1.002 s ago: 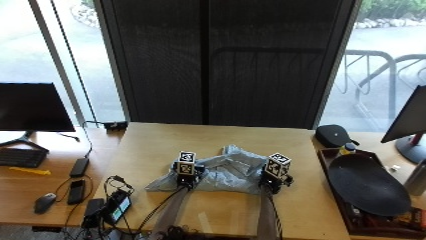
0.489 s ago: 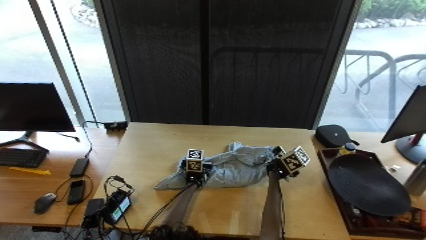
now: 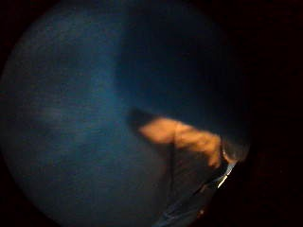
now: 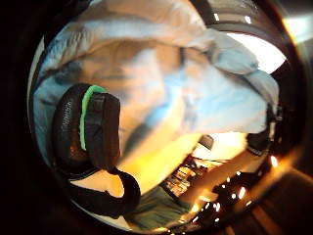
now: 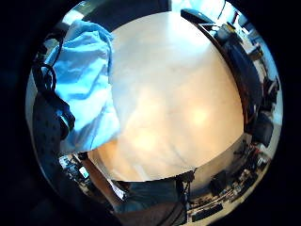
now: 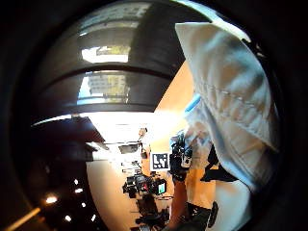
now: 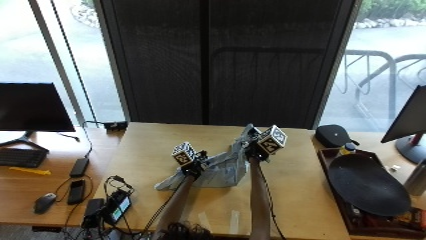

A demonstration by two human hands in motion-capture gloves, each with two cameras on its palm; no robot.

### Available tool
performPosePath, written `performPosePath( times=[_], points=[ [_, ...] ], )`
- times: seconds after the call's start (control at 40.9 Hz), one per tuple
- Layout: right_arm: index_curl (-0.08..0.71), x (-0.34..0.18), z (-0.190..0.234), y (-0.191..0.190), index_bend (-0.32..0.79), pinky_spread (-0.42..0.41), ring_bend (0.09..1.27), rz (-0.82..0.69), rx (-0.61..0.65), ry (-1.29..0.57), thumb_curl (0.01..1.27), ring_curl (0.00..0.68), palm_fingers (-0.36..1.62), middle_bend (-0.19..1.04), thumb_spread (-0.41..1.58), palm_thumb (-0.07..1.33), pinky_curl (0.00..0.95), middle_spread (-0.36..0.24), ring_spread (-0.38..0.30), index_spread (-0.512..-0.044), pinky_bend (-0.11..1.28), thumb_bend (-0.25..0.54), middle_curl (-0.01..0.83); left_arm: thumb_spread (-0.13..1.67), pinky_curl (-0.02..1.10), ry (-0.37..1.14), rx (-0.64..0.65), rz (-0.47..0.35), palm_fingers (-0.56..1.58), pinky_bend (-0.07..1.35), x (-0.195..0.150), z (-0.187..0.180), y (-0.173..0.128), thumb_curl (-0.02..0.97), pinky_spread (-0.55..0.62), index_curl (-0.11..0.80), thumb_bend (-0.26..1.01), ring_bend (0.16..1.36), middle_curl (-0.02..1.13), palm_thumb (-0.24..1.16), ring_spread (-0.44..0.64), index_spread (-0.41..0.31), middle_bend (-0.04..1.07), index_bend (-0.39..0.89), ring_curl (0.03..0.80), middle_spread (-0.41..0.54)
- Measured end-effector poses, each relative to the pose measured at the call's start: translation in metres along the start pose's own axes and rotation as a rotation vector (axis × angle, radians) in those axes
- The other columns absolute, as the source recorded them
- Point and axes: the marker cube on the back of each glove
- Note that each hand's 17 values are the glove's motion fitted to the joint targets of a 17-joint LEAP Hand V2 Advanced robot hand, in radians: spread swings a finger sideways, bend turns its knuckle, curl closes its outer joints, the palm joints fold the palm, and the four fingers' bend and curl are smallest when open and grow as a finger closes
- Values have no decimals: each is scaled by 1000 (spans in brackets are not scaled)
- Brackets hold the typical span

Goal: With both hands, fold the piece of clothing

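Currently both hands hold the grey garment [image 7: 223, 170] above the surface [image 7: 299, 190]. Left hand [image 7: 190, 166] fingers pinch one edge. Right hand [image 7: 255, 150] fingers pinch the raised edge.

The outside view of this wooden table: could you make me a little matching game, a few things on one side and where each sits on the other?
Things:
1. pale grey-blue crumpled garment
2. black computer mouse
3. large black oval tray
4. black keyboard

Places:
A. at the table's right side, beside a monitor stand
B. on the left desk, near its front edge
C. mid-table, held by both gloved hands
D. on the left desk, below the dark monitor

Pairs: 1-C, 2-B, 3-A, 4-D
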Motion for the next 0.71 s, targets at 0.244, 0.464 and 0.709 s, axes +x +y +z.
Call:
performPosePath(
  times=[0.244,0.464,0.709],
  points=[
    [80,-88,24,43,33,-314,783,-130,31,205,666,497,1086,439,577,980,392,-212,-238,-278,780,-31,520,1423,304,415,214,367,369,312,24,-98,9,250,454,369,97,525,398,298,258,-110,222,139,316,13],
    [81,-162,53,99,37,-325,769,-264,66,352,674,498,1088,424,574,975,391,-212,-243,-287,771,-32,522,1458,315,330,452,144,451,311,-2,-170,22,272,410,361,133,520,417,392,213,-108,247,137,319,-23],
    [83,-229,109,147,37,-347,758,-473,57,393,658,495,1095,376,623,942,389,-232,-256,-302,768,-38,506,1499,321,443,589,71,538,294,-25,-213,40,282,364,339,153,515,436,438,154,-116,308,123,320,-86]
  ],
)
